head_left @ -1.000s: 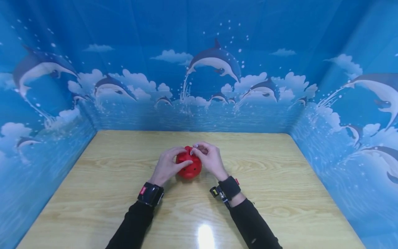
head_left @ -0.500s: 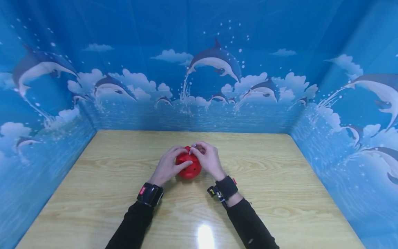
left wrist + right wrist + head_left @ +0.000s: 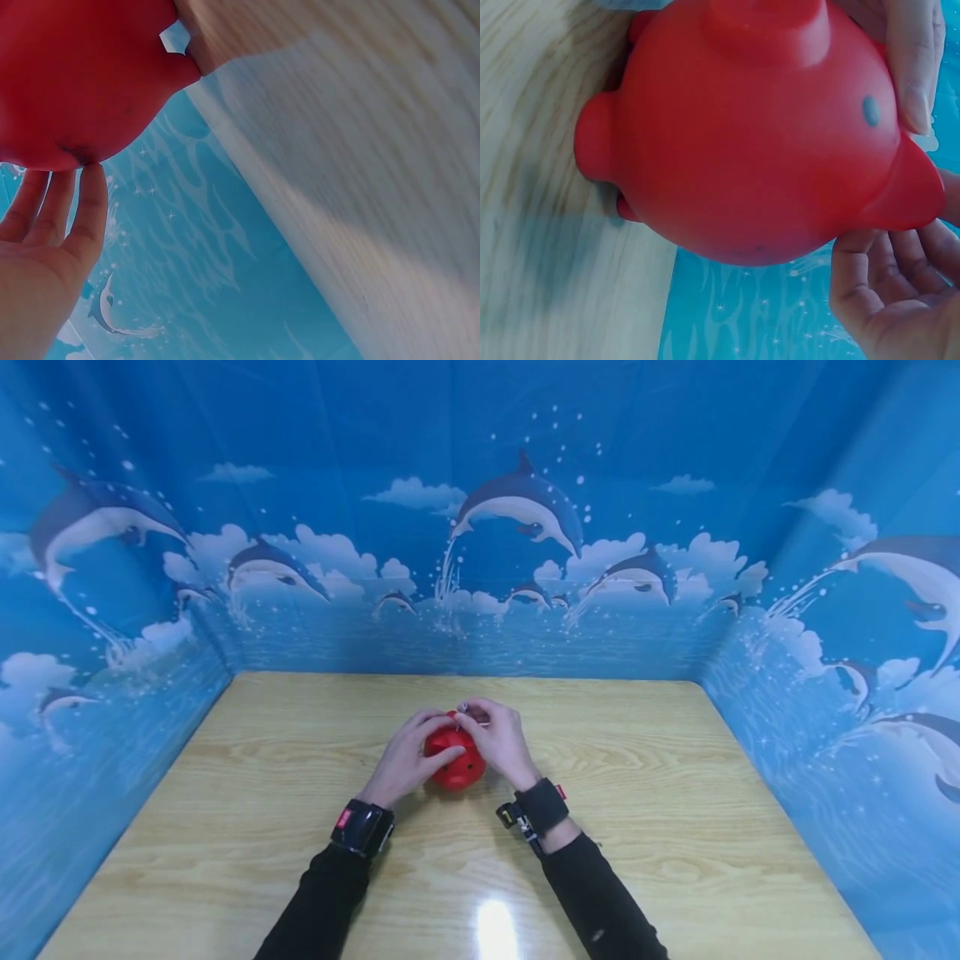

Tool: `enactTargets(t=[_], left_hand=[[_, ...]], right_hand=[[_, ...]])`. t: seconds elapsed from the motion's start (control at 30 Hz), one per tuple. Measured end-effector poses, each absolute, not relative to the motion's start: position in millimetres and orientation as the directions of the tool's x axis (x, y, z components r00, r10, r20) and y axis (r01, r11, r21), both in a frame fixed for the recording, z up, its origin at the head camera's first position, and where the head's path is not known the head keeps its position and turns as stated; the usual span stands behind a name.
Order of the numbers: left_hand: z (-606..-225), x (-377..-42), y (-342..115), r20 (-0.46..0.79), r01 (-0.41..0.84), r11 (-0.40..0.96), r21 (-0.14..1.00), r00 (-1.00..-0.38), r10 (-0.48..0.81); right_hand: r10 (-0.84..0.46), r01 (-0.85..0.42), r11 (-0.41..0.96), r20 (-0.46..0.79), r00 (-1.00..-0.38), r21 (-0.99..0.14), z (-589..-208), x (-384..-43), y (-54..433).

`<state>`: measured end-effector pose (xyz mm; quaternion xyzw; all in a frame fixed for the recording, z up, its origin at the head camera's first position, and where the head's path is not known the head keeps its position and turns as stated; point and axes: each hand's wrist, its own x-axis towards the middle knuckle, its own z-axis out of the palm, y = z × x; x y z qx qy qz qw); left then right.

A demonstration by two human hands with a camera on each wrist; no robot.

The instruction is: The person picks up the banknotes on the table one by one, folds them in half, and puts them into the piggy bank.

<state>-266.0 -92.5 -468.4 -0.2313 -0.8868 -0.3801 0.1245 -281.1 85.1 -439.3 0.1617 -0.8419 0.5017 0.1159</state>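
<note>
A red piggy bank (image 3: 459, 772) stands on the wooden table, its snout towards me in the head view. My left hand (image 3: 406, 758) holds it from the left, thumb across the face and fingers over the top. In the left wrist view, fingertips (image 3: 91, 187) touch the bank's red body (image 3: 82, 82). On the other side, my right hand (image 3: 504, 742) has its thumb and fingers bent at the bank's top. The right wrist view shows its curled fingers (image 3: 889, 274) by the bank's ear (image 3: 911, 187). Whether those fingertips pinch something small is hidden.
The pale wooden table (image 3: 645, 793) spreads around the bank. A blue dolphin-print curtain (image 3: 337, 568) encloses its back and sides. Black straps with small cameras (image 3: 363, 828) sit on both wrists.
My right hand and forearm have shifted slightly left, the thumb tip edging over the bank's top. The left hand and the piggy bank stay in place.
</note>
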Motion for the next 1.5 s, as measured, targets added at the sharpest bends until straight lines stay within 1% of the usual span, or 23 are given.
enactTargets(t=[0.3, 0.6, 0.77, 0.93, 1.07, 1.17, 1.4, 1.5], left_hand=[[-467.6, -266.2, -90.9, 0.371, 0.479, 0.603, 0.639, -0.878, 0.304], [-466.7, -267.3, -90.1, 0.358, 0.457, 0.595, 0.661, -0.889, 0.284], [-469.0, -267.7, -90.0, 0.339, 0.432, 0.58, 0.69, -0.902, 0.268], [-471.9, -268.9, -90.1, 0.322, 0.411, 0.579, 0.704, -0.912, 0.256], [-473.7, -270.6, -89.6, 0.308, 0.408, 0.574, 0.71, -0.913, 0.268], [-474.1, -272.2, -88.5, 0.278, 0.39, 0.572, 0.722, -0.92, 0.277], [-473.7, -274.4, -84.1, 0.16, 0.305, 0.594, 0.744, -0.945, 0.286], [-473.7, -275.6, -83.3, 0.147, 0.298, 0.591, 0.75, -0.946, 0.29]], right_hand=[[-0.173, -0.388, 0.483, 0.348, -0.921, -0.785, -441.6, -282.5, 84.4], [-0.198, -0.398, 0.488, 0.345, -0.917, -0.777, -443.2, -282.6, 85.0], [-0.201, -0.383, 0.47, 0.326, -0.924, -0.796, -443.3, -281.2, 85.0], [-0.18, -0.342, 0.451, 0.291, -0.94, -0.825, -443.3, -279.2, 84.2], [-0.165, -0.312, 0.456, 0.265, -0.95, -0.833, -443.7, -278.7, 82.9], [-0.16, -0.312, 0.469, 0.268, -0.95, -0.826, -444.3, -278.9, 82.1], [-0.152, -0.31, 0.51, 0.27, -0.951, -0.802, -445.6, -280.7, 80.0], [-0.146, -0.305, 0.519, 0.268, -0.952, -0.799, -444.7, -281.7, 79.2]])
